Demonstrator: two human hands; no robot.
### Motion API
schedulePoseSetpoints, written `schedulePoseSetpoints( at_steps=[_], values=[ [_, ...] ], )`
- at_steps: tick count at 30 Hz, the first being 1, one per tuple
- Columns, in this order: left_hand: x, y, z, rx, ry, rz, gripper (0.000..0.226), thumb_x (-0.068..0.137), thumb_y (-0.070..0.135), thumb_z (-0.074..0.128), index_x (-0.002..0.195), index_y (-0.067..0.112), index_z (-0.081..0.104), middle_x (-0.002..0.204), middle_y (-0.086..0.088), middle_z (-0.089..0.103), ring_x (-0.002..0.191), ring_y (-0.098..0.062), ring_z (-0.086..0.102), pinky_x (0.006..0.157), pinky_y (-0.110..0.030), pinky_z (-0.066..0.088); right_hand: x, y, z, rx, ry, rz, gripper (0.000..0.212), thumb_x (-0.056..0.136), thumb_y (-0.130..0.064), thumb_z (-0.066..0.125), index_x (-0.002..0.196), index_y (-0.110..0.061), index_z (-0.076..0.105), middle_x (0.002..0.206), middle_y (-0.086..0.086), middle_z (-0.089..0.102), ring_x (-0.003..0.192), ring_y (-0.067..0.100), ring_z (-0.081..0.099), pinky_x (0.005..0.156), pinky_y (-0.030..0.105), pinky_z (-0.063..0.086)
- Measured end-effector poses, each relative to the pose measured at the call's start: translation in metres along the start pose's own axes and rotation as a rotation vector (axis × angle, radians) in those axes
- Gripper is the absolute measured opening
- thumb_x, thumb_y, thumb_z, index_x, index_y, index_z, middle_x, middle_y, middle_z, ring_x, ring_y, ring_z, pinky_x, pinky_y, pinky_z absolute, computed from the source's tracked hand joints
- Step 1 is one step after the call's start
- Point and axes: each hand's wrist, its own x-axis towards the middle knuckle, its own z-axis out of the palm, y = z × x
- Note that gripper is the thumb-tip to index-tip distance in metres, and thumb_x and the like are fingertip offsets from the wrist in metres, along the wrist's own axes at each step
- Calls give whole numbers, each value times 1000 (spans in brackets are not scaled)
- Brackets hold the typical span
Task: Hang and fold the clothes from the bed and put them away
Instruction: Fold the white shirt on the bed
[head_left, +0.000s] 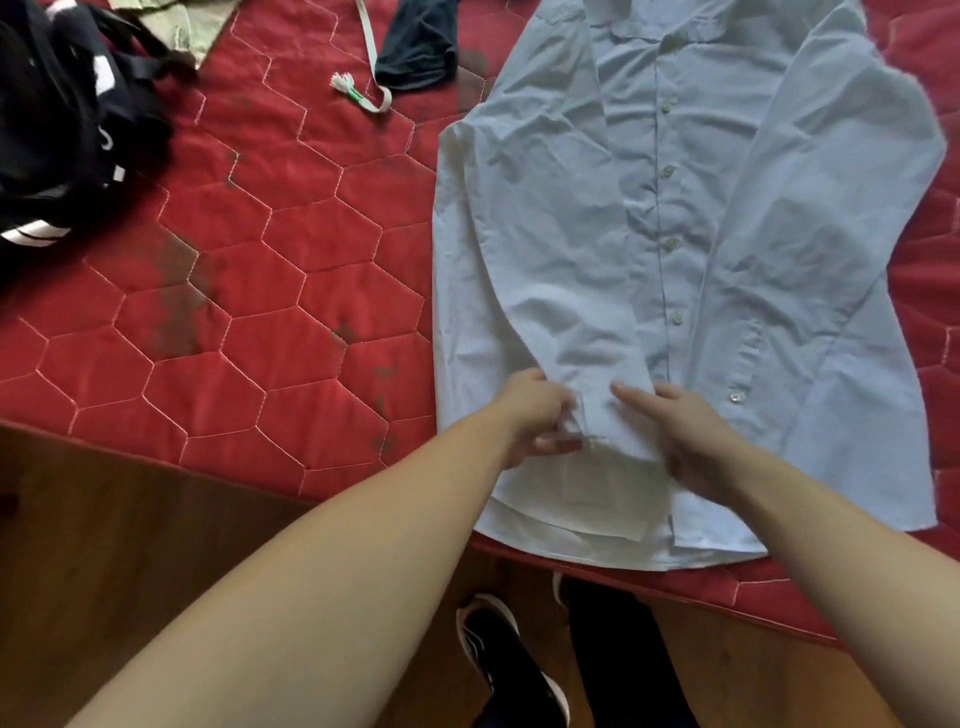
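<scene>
With the pale blue shirt (727, 234) spread button-side up at the bed's (291, 249) near edge, my left hand (535, 415) pinches the folded-in sleeve's cuff (608, 421) while my right hand (691, 431) lies open, flattening it for a straight fold.

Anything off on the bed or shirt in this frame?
The red mattress cover has dark blotchy stains, left of the light blue shirt. The shirt lies flat and buttoned, its hem at the bed edge. Left hand pinches the folded-in sleeve's cuff; right hand lies flat beside it.
</scene>
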Motion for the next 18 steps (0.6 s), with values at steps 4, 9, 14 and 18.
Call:
schedulePoseSetpoints(
  at_steps=[4,9,14,18],
  values=[
    [1,-16,7,-289,9,19,48,80,-12,36,119,3,57,103,-16,61,80,-28,57,64,-33,51,-5,8,1,-12,30,8,21,94,-14,60,103,3,69,88,16,73,75,25,68,71,36,55],
    [-5,-19,-5,-296,-169,17,22,82,-3,48,89,16,55,84,-6,53,63,-17,54,57,-27,45,2,-12,0,205,23,53,34,98,-24,53,121,-1,61,110,23,67,95,35,65,87,47,52],
    [-7,-38,-10,140,-197,-1,33,83,2,65,115,9,66,104,-5,72,94,-20,67,79,-26,52,2,-1,-3,54,20,81,48,83,-41,71,118,-8,66,109,14,72,94,27,70,90,46,54],
    [-8,-44,-11,86,-215,-18,45,80,-15,47,119,3,62,106,-12,69,99,-26,68,84,-36,58,-7,5,-5,-136,-170,129,23,88,-9,66,111,-10,69,104,13,74,96,30,71,88,43,55]
  ],
)
